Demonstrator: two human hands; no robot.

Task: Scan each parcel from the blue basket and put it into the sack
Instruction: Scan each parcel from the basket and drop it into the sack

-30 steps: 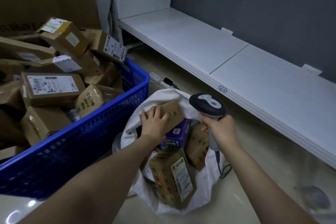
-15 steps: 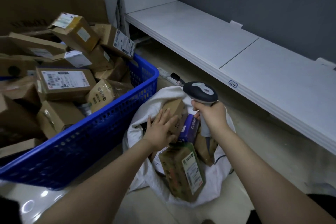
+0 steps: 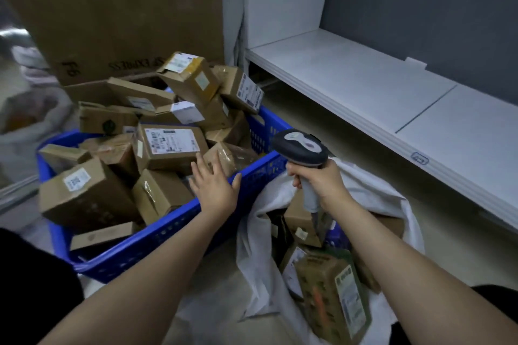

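The blue perforated plastic basket (image 3: 173, 230) is heaped above its rim with brown cardboard parcels (image 3: 168, 148), and that looks like the main hazard. Pulling one from low in the pile could tip the tilted yellow-taped box (image 3: 190, 78) at the top, or the labelled box (image 3: 244, 89) leaning over the far rim, onto the floor. The left hand (image 3: 215, 185) hovers over the near rim, fingers straight and spread, holding nothing, tips just beside a small tape-wrapped parcel (image 3: 227, 157); a one-handed grab at that slick wrap may slip. The right hand (image 3: 319, 185) is curled round the handle of the grey handheld barcode scanner (image 3: 301, 148), above the sack's mouth, so a blind swing could knock the cloth shut. The basket's parcels lie at all angles, many labels turned away. The white cloth sack (image 3: 252, 246), touching the basket's right side, gapes open over several brown boxes, a green-and-brown printed carton (image 3: 333, 294) and a half-hidden blue packet (image 3: 336, 235).
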